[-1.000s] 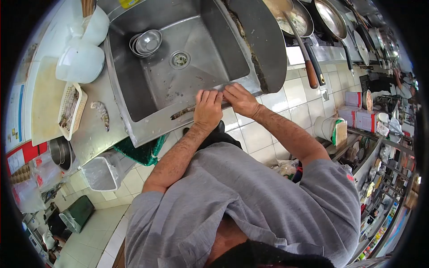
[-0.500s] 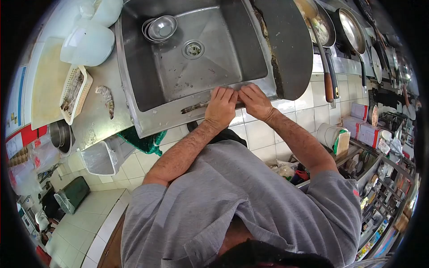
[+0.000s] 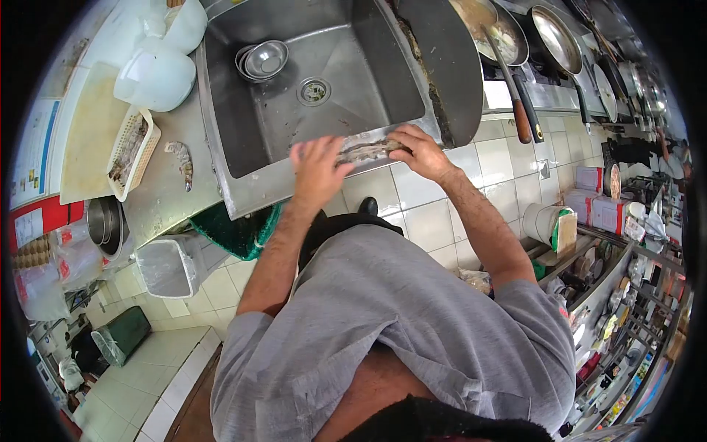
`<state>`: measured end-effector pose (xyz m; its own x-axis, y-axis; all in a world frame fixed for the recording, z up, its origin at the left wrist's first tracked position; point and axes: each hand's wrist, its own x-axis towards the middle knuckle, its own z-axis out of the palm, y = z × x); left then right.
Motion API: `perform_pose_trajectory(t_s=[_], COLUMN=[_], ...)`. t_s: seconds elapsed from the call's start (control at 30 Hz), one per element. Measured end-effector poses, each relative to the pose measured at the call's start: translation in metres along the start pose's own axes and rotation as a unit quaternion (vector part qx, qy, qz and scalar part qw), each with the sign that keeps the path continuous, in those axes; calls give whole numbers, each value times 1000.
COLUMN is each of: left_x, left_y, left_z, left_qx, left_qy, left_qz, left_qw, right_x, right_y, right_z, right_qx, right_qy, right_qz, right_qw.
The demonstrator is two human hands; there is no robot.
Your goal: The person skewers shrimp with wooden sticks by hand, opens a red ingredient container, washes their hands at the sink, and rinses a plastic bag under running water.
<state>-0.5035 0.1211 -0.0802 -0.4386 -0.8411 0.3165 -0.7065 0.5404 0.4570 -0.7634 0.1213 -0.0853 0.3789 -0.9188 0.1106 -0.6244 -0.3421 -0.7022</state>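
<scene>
A long greyish prawn (image 3: 366,152) lies level along the sink's front rim. My right hand (image 3: 421,152) is closed around its right end. At the other end is my left hand (image 3: 319,169), slightly blurred, with fingers stretched out and the thumb close to the prawn. Whether that thumb touches it I cannot tell. Another prawn (image 3: 180,163) rests on the steel counter left of the sink. Beside it, a cream plastic basket (image 3: 149,147) contains several more greyish prawns, partly in shadow.
Behind my hands is the steel sink (image 3: 346,110) with small metal bowls (image 3: 265,60) inside. White plastic containers (image 3: 156,77) stand at the left. Pans (image 3: 556,40) with handles jut out at the right. A grey bin (image 3: 163,267) is below the counter.
My left hand has come off the prawn and moved left, its fingers opening. My right hand stays on the right end, and more of the prawn shows between the hands.
</scene>
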Motion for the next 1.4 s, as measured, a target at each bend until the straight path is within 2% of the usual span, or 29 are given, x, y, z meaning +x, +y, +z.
perform_pose_trajectory(t_s=[0.07, 0.13, 0.27, 0.33, 0.4, 0.47, 0.63, 0.73, 0.87, 0.93, 1.0, 1.07, 1.2, 1.27, 1.33, 1.4], left_x=[-16, -27, -29, -30, -31, -25, -28, -31, -37, -33, -26, -9, 14, 19, 18, 16], left_y=[-15, -33, -44, -46, -44, -32, -37, -38, -39, -33, -20, -2, 23, 23, 17, 15], left_z=[-19, -17, -17, -17, -19, -21, -9, -9, -12, -18, -20, -12, 15, 24, 30, 33], left_qx=[-3, 0, -6, -2, 1, -3, 30, 38, 17, 15, 12, 9, 10, 19, 42, 46], left_qy=[-1, -10, -22, -16, -14, 51, 7, -2, 16, 25, 29, 16, -18, -12, -60, -55], left_qz=[-40, -38, -38, -42, -46, -24, -17, -24, -48, -46, -42, 9, 41, 42, 25, 27], left_qw=[999, 999, 999, 999, 999, 998, 999, 999, 999, 999, 999, 1000, 999, 999, 997, 997], right_x=[-5, -5, -4, 2, 11, 21, 47, 46, 28, 17, 7, 6, 3, 2, 0, 1], right_y=[6, 10, 7, -7, -29, -48, -68, -66, -45, -28, -14, -8, -8, -8, -6, -4], right_z=[6, 11, 12, 8, 13, 27, 72, 77, 41, 21, 12, 11, 14, 12, 10, 10], right_qx=[-15, -43, -64, -42, -60, -80, -151, -137, -133, -78, -70, -62, -57, -51, -63, -63], right_qy=[0, 31, 35, 26, 48, 72, -13, -22, 41, 38, 23, 11, 57, 76, 51, 49], right_qz=[-5, -41, -43, -3, -39, -71, -89, -92, -67, 1, -4, -11, -49, -54, -62, -71], right_qw=[1000, 998, 996, 999, 996, 992, 984, 986, 988, 996, 997, 998, 996, 994, 995, 994])
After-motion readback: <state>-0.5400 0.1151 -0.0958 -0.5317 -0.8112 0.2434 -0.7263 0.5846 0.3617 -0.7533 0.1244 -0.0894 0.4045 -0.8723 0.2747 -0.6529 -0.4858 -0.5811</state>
